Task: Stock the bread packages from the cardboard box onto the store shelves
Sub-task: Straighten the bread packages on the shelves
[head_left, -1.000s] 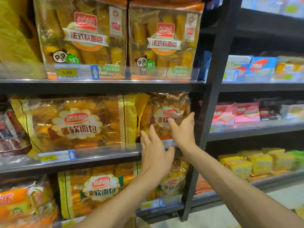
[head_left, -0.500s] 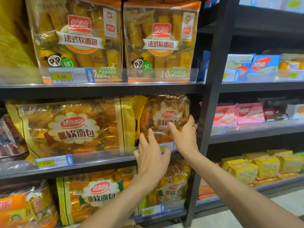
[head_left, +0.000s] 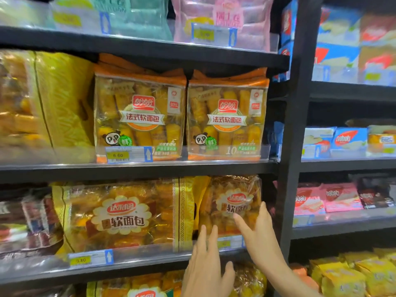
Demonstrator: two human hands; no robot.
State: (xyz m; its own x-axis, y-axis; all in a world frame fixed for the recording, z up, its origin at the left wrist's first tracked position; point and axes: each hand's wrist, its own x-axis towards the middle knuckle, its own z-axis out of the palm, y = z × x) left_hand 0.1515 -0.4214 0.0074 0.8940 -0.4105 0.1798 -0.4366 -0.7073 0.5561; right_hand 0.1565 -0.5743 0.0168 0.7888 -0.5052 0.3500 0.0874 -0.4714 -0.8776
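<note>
At the right end of the 2nd shelf from bottom, both hands sit against the bread package (head_left: 234, 202) that stands in the gap next to the black upright (head_left: 289, 168). Right hand (head_left: 260, 234): fingers straight & spread, flat on the pkg's lower right front, pressing, not gripping. Left hand (head_left: 206, 269): fingers also straight, fairly narrow spread, tips up at the clear shelf lip (head_left: 230, 243) by the pkg's lower left corner; can't tell if they touch the film or just the lip. Neither hand holds anything.

Pkg is upright, wedged betw. the wide yellow bread bag (head_left: 120, 215) on its left & the upright on its right, bottom edge behind the lip w/ its price tag.

Handling, judged: light, soft, airy contents; thin crinkly film, prob. slippery & noisy. Rolls inside would squash, so broad flat palms beat pinching. Best hold looks like the two side edges or the top seam, not the middle of the face. Tight slot, so neighbour bag may bulge or the pkg tip fwd over the lip.

Outward: two orange French-bread packs (head_left: 139, 116) on the shelf above, wafer boxes (head_left: 347, 140) in the next bay. Cardboard box not in view.
</note>
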